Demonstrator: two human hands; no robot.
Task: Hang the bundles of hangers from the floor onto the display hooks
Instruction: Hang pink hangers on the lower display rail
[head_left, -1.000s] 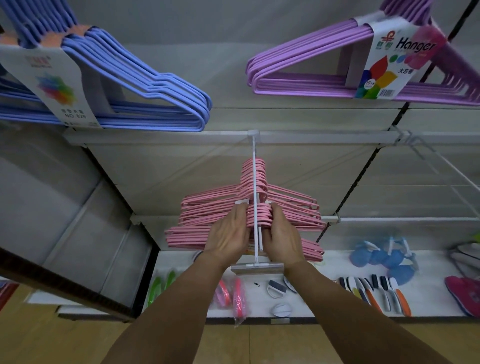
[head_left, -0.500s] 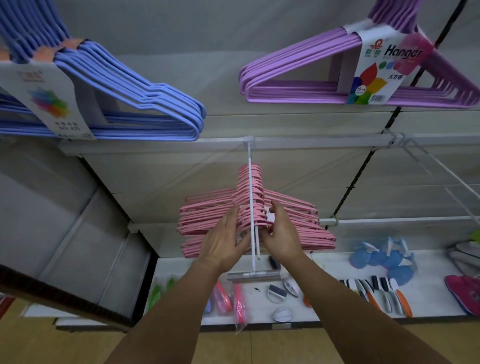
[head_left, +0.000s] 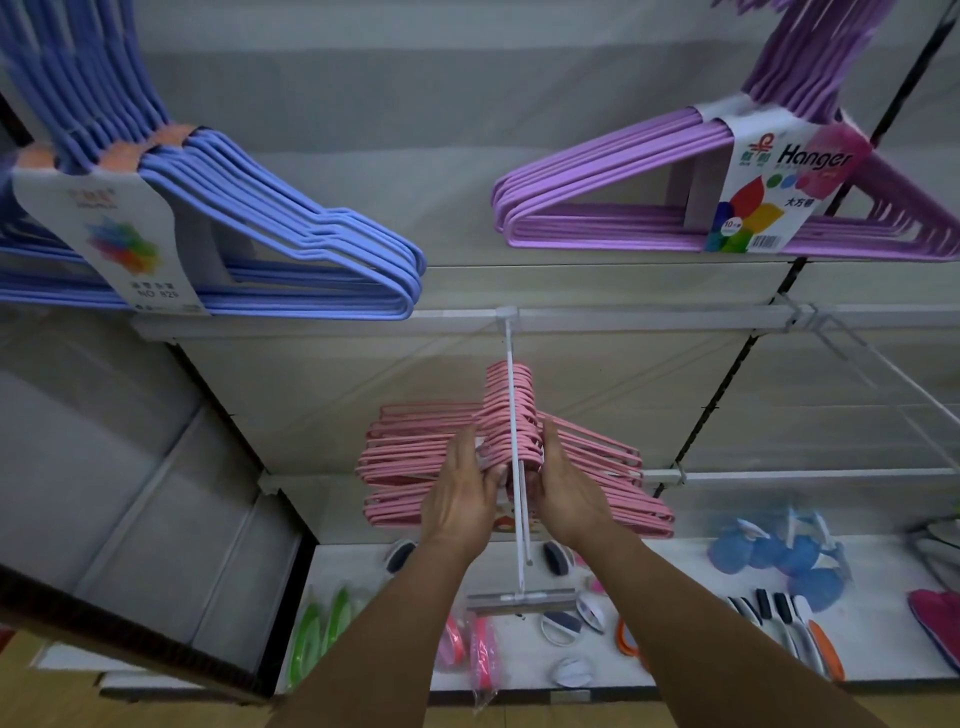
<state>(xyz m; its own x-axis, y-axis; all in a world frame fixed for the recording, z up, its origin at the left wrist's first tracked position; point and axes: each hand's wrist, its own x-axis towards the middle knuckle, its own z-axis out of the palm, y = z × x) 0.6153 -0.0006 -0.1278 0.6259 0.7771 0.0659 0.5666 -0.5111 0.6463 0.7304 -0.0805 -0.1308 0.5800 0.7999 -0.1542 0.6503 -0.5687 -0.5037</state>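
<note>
Pale grey shop display wall (head_left: 467, 104) behind, crossed by a white horizontal rail (head_left: 623, 315) with a long white wire display hook (head_left: 514, 441) jutting out from it toward the camera and ending in a flat price-tag bar (head_left: 522, 601). Threaded on that hook, toward its rail end: pink plastic hanger bundle (head_left: 415, 452), necks stacked along the wire, arms fanning to both sides. Left hand (head_left: 460, 499) against the bundle's left side, fingers (head_left: 465, 447) fairly straight and pressed together along the hanger necks, thumb tucked near the wire. Right hand (head_left: 569, 493) mirrored on the right side, fingers (head_left: 550, 441) close together and lightly curled onto the necks; a firm grip or mere pressing, cannot tell. Front stretch of the hook between hands and tag bar bare. Hanging higher up, well apart from the pink ones: blue plastic hanger bundle with a white card label (head_left: 260, 244) at upper left, purple plastic hanger bundle with a colourful "Hanger" label (head_left: 623, 197) at upper right, open wall between them. Below, white bottom shelf (head_left: 675, 660) carrying small packaged goods, among them blue round items (head_left: 769, 553) at right.
</note>
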